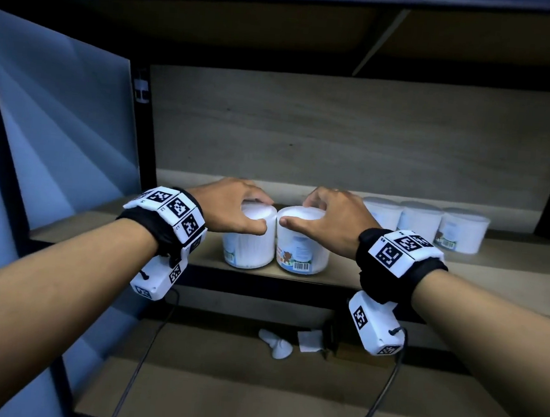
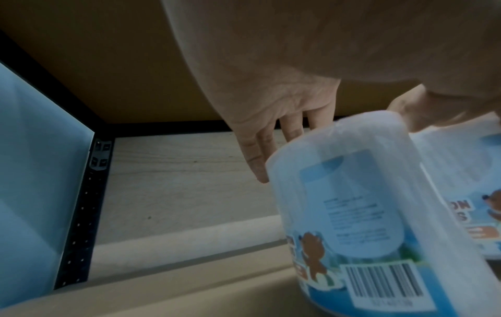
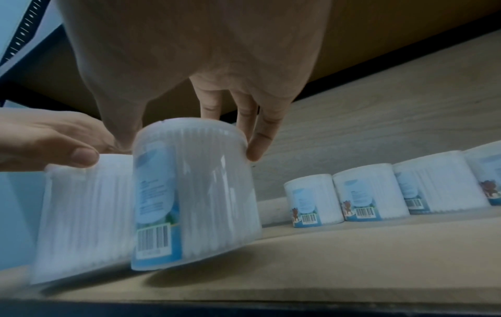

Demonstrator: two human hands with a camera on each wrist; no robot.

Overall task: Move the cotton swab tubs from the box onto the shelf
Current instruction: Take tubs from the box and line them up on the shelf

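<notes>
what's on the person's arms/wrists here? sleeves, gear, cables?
No sleeves: both forearms are bare. Each wrist wears a black strap topped by white blocks printed with black square fiducial markers. A white camera housing with more markers hangs under each wrist, and a black cable runs down from each. The left hand and right hand are ungloved.

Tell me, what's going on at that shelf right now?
Left hand grips one tub, right hand another, side by side on shelf. More tubs stand right. Nothing blocking.

Translucent glossy plastic tubs (image 1: 302, 244) (paper labels) on matt wood-grain shelf (image 1: 394, 278)
</notes>
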